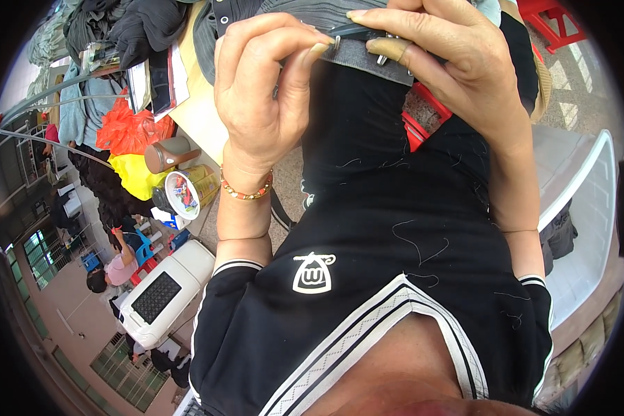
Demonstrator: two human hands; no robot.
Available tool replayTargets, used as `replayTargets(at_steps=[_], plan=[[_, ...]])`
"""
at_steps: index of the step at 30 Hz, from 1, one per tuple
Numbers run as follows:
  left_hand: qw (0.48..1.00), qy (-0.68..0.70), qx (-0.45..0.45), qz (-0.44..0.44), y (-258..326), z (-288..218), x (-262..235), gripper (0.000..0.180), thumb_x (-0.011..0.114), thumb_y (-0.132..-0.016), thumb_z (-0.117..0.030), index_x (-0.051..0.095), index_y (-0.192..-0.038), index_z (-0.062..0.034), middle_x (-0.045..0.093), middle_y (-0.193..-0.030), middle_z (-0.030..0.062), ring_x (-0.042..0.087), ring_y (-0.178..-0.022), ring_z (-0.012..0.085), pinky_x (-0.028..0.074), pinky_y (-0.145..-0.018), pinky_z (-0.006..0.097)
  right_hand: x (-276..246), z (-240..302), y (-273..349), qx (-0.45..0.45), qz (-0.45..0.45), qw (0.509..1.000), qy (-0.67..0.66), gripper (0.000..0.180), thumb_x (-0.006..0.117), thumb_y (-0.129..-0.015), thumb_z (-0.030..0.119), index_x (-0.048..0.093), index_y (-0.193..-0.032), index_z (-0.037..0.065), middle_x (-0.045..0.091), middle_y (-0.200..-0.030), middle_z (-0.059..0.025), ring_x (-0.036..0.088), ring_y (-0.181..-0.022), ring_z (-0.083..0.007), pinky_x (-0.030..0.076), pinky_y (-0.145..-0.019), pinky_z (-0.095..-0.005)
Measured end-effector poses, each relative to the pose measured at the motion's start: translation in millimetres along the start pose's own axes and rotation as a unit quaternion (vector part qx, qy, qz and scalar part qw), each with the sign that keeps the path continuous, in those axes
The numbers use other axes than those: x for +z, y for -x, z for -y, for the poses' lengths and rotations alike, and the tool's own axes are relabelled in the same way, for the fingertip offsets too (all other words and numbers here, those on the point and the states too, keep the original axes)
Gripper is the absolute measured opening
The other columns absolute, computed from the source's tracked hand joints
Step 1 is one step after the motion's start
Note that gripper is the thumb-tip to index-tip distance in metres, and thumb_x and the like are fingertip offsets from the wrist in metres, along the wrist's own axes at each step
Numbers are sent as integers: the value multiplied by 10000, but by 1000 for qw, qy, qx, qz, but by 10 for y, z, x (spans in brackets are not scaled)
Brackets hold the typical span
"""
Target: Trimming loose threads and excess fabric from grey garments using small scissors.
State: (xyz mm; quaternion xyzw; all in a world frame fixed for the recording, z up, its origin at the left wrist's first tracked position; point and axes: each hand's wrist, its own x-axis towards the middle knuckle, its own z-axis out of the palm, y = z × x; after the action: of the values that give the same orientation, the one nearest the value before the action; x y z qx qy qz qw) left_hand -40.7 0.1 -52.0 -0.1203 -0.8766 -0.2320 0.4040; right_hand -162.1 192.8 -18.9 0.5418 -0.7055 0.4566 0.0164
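Both my hands are raised in front of my chest on a black garment (357, 145) that hangs down from them. Along its top edge runs a grey waistband (360, 55) with small metal hooks (382, 59). My left hand (263, 83), with a bead bracelet at the wrist, pinches the band's left end between thumb and fingertips. My right hand (444, 59) grips the band from the right, thumb underneath and fingers over it. A thin dark tool (353, 30) lies under my right index finger, its tip by my left fingertips. I cannot tell what kind of tool it is.
A tan table (197, 111) at the left carries piled dark clothes, a brown cup (166, 154), a lidded can (184, 194) and orange and yellow bags (128, 132). A white appliance (163, 295) and a crouching person (114, 270) are lower left. A white tub (593, 222) stands right, a red crate (423, 118) behind the garment.
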Motion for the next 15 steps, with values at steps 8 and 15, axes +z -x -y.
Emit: replayTargets(at_steps=[8,15], plan=[[997,71,-38,-1,-40,-110,-50,83,727,-833,-11,696,-908,-26,662,-901,107,660,-833,224,522,-743,304,-11,-191,60,-4,-42,997,-62,263,782,-801,50,728,-1055,15,588,-797,-73,580,-701,-182,454,-607,-288],[994,84,4,76,-78,-103,-83,205,837,-744,-151,698,-861,-58,641,-891,72,611,-807,231,493,-765,346,-105,-263,215,47,-77,993,-82,336,800,-784,39,721,-1109,1,619,-825,-56,546,-735,-151,440,-649,-275]])
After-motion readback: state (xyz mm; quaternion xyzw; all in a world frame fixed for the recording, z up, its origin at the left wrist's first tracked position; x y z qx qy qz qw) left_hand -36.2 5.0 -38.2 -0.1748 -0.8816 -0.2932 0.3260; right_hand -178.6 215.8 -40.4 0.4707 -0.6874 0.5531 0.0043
